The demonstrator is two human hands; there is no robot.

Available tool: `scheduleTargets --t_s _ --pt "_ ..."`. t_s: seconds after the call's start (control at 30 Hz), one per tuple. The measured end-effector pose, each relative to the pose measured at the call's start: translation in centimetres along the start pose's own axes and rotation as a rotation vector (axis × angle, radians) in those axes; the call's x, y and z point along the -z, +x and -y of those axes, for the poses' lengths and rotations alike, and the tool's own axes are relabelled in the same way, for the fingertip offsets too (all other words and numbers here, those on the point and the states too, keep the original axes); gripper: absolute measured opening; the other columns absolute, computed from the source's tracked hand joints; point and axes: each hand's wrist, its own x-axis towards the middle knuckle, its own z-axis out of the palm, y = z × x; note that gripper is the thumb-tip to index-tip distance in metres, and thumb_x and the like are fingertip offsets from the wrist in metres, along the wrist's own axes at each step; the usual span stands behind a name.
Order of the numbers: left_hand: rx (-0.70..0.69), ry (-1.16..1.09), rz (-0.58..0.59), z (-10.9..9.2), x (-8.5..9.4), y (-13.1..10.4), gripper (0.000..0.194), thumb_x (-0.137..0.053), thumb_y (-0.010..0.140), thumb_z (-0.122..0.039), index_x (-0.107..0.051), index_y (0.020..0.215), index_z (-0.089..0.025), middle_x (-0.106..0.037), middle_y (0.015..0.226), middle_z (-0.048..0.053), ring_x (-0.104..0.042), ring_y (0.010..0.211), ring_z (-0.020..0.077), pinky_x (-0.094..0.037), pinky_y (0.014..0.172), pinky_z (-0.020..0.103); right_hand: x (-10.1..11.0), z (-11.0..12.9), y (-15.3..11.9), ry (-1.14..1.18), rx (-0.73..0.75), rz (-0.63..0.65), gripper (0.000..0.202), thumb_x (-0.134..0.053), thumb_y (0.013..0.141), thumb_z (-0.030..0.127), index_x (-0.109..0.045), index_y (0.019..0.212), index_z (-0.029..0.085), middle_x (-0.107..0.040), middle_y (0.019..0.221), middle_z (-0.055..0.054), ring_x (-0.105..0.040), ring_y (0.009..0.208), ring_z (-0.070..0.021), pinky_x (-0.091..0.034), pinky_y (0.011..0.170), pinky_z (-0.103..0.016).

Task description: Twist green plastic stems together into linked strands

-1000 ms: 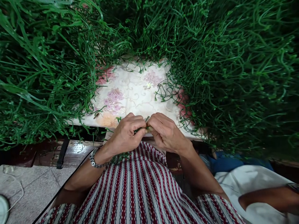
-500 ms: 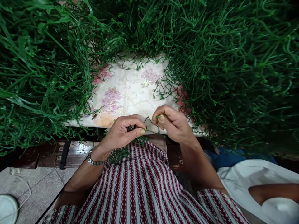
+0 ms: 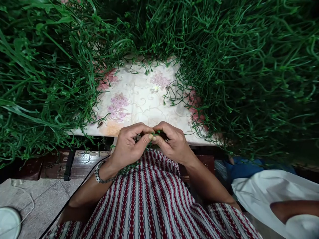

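Observation:
My left hand point(image 3: 132, 143) and my right hand point(image 3: 173, 143) meet at the near edge of a flower-patterned table point(image 3: 147, 103). Thumb and forefinger of both are pinched on a thin green stem point(image 3: 154, 134), with the fingertips almost touching. Most of the stem is hidden by the fingers. Under my left wrist, more dark green stems point(image 3: 129, 168) hang against the striped red and white garment point(image 3: 149, 199). A metal bracelet point(image 3: 99, 172) circles the left wrist.
Thick heaps of curly green stems cover the table's left side point(image 3: 50, 83), back and right side point(image 3: 249, 83). A few loose stems point(image 3: 174, 93) and a small pale flower point(image 3: 156, 88) lie on the cloth. Another person's arm point(image 3: 294, 209) is at the lower right.
My right hand has moved left and slightly down to meet my left hand. The stem that spanned the gap between them is now mostly hidden in the joined fingertips.

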Motion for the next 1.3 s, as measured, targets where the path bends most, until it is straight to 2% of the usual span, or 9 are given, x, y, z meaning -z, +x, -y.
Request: scheduleTargets --t_s 0.13,0.37,0.57,0.77,0.87,1.0,1.1,1.2,1.3 --pt "0.025 0.217 0.044 -0.5 0.0 -0.2 0.005 -0.051 0.078 -0.016 -0.055 0.075 -0.016 -0.056 0.066 -0.001 -0.051 0.062 0.0108 -0.041 0.059 0.023 -0.2 -0.3 -0.1 -0.073 0.063 0.025 0.009 -0.049 0.086 0.019 -0.056 0.086 0.014 -0.054 0.072 -0.003 -0.05 0.066 -0.0122 -0.041 0.059 -0.025" --pt "0.126 0.244 0.129 -0.3 0.5 0.0 0.01 -0.045 0.073 -0.011 -0.046 0.066 -0.017 -0.043 0.057 -0.005 -0.038 0.053 0.0082 -0.033 0.051 0.021 0.0 -0.5 -0.2 -0.072 0.097 0.039 0.01 -0.048 0.086 0.017 -0.058 0.083 0.014 -0.053 0.071 -0.003 -0.049 0.067 -0.0125 -0.042 0.06 -0.025" --pt "-0.038 0.297 0.082 0.7 0.1 0.0 0.011 -0.048 0.077 -0.011 -0.055 0.07 -0.016 -0.054 0.065 -0.001 -0.05 0.064 0.0113 -0.04 0.062 0.025 0.2 -1.1 -0.1 -0.094 0.074 0.083 0.016 -0.052 0.086 0.03 -0.056 0.087 0.014 -0.054 0.075 -0.004 -0.051 0.072 -0.014 -0.043 0.064 -0.027" --pt "-0.179 0.315 0.214 0.8 0.3 0.0 0.014 -0.047 0.082 -0.011 -0.059 0.075 -0.016 -0.059 0.07 0.002 -0.053 0.067 0.0122 -0.043 0.063 0.026 0.9 -1.9 -0.2 -0.14 0.161 0.146 0.014 -0.05 0.087 0.029 -0.056 0.082 0.016 -0.056 0.073 -0.003 -0.051 0.07 -0.0136 -0.043 0.065 -0.027" --pt "-0.167 0.302 0.204 0.3 0.4 0.1 0.013 -0.05 0.081 -0.011 -0.057 0.071 -0.016 -0.057 0.066 0.001 -0.052 0.065 0.0113 -0.042 0.063 0.025 0.7 -1.7 -0.1 -0.183 0.202 0.096 0.011 -0.049 0.086 0.024 -0.056 0.082 0.017 -0.058 0.074 -0.004 -0.051 0.07 -0.0141 -0.043 0.067 -0.029" --pt "-0.052 0.294 0.155 0.0 0.2 0.0 0.011 -0.052 0.08 -0.014 -0.056 0.07 -0.015 -0.056 0.063 -0.001 -0.05 0.061 0.0096 -0.04 0.059 0.023 -0.4 -1.5 -0.5 -0.245 0.205 -0.011 0.007 -0.049 0.085 0.019 -0.055 0.086 0.016 -0.059 0.077 -0.006 -0.051 0.07 -0.0152 -0.042 0.066 -0.031" --pt "0.0 0.269 0.186 0.2 0.2 -0.1 0.017 -0.049 0.083 -0.019 -0.055 0.067 -0.015 -0.052 0.061 -0.002 -0.046 0.058 0.009 -0.037 0.056 0.023 -0.7 -1.4 -0.7 -0.242 0.196 -0.063 0.005 -0.05 0.083 0.018 -0.053 0.085 0.015 -0.056 0.073 -0.005 -0.048 0.067 -0.0147 -0.04 0.064 -0.03" --pt "0.013 0.21 0.284 0.4 0.7 0.0 0.022 -0.047 0.084 -0.019 -0.052 0.062 -0.015 -0.044 0.055 -0.003 -0.041 0.053 0.0081 -0.033 0.051 0.022 0.0 -1.2 -0.6 -0.215 0.223 0.034 0.008 -0.049 0.084 0.019 -0.052 0.078 0.016 -0.05 0.067 -0.002 -0.044 0.063 -0.0135 -0.037 0.061 -0.03" --pt "-0.038 0.132 0.491 0.5 1.4 0.2 0.025 -0.048 0.084 -0.017 -0.05 0.058 -0.016 -0.043 0.053 -0.003 -0.042 0.052 0.0088 -0.034 0.052 0.022 1.3 -0.9 -0.3 -0.082 0.302 0.308 0.018 -0.044 0.087 0.024 -0.049 0.072 0.017 -0.046 0.064 -0.001 -0.042 0.062 -0.0127 -0.037 0.062 -0.028"
